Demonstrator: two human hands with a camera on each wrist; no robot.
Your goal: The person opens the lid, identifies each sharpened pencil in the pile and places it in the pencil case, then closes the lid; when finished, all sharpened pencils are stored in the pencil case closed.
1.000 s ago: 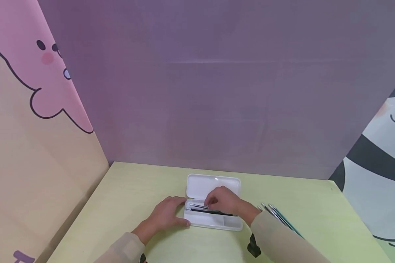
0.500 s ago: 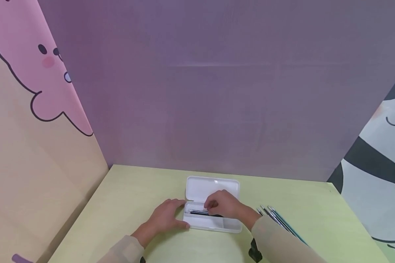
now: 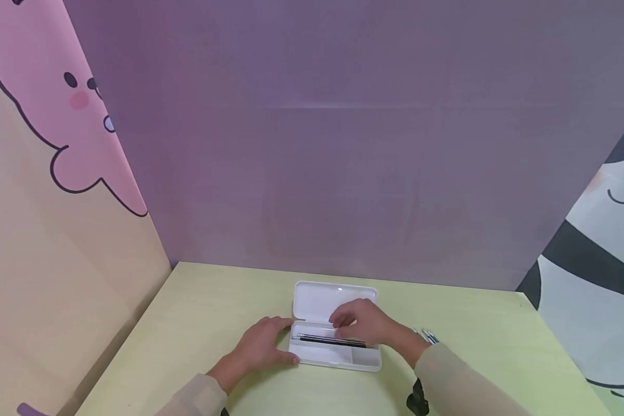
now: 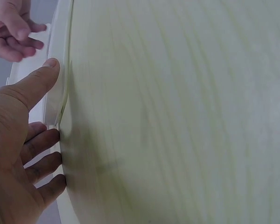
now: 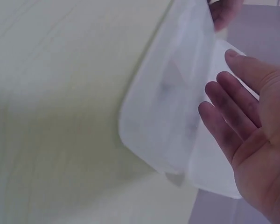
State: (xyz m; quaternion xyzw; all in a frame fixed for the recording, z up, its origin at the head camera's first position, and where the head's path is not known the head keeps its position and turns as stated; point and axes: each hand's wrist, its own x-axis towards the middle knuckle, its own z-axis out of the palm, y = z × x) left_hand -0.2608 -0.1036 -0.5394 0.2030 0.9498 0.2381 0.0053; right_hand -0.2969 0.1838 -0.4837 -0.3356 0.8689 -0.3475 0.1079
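A white pencil case lies with its lid folded back on the table. Dark pencils lie lengthwise in its longer rear compartment. My left hand holds the case's left end, thumb at the front corner and index finger near the hinge. In the left wrist view, the thumb presses the case's wall. Over the right half of the case hovers my right hand, fingers loosely bent with nothing between them. The right wrist view shows that hand apart from the case, thumb clear of the fingers.
Several more pencils lie right of the case, mostly hidden under the right sleeve. The pale yellow table meets a purple wall behind and patterned panels at both sides.
My right hand has loosened its fingers, let go of a pencil into the case and shifted slightly right. More of the pencils inside now shows. The left hand has stayed in place.
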